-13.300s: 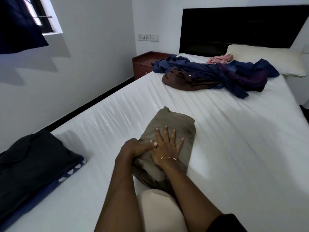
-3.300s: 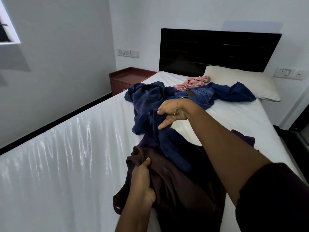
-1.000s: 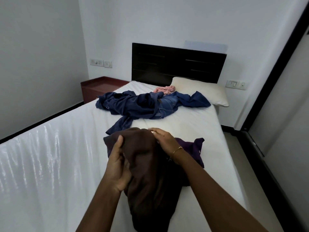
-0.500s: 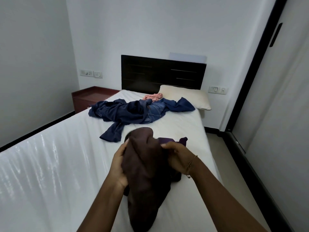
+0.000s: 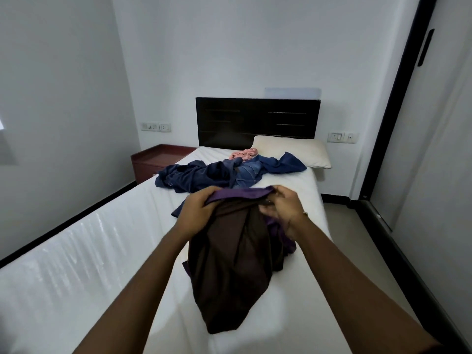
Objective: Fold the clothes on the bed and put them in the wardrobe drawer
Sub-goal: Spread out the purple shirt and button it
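A dark brown garment (image 5: 229,267) with a purple inner band hangs over the white bed (image 5: 89,264). My left hand (image 5: 198,215) grips its top edge on the left. On the right, my right hand (image 5: 282,209) pinches the same edge, so the purple band is stretched between them. A purple cloth (image 5: 286,238) lies under the garment. Farther up the bed lies a heap of dark blue clothes (image 5: 204,175) with jeans (image 5: 249,172) and a pink cloth (image 5: 244,154).
A cream pillow (image 5: 293,150) leans at the black headboard (image 5: 258,118). A red-brown bedside table (image 5: 159,159) stands to the left of the bed. Grey wardrobe doors (image 5: 434,149) with a black frame run along the right, with a strip of floor between.
My hands have moved apart along the garment's top edge, and the purple band has come into view. The camera has tilted slightly back toward the bed.
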### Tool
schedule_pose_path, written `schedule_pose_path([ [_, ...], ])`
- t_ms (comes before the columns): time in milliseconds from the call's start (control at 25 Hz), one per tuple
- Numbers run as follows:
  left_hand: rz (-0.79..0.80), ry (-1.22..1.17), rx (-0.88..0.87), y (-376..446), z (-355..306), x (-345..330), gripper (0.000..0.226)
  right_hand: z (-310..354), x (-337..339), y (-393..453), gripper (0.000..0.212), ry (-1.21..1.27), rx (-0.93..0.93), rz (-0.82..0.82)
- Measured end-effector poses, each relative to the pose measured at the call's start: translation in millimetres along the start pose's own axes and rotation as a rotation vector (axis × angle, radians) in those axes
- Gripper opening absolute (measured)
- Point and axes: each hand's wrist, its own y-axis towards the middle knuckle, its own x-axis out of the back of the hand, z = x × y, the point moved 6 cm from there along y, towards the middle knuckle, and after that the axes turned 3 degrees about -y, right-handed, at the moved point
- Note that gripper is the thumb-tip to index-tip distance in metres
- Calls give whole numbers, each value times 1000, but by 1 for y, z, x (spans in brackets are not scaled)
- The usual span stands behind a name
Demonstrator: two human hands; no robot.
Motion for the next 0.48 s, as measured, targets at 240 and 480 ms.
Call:
schedule_pose_path([
  [240, 244, 570, -10, 38, 6, 1, 49, 84, 4, 10, 35, 515, 207, -58],
  [480, 295, 723, 225, 22, 43, 1, 29, 100, 33, 12, 33, 846, 134, -135],
])
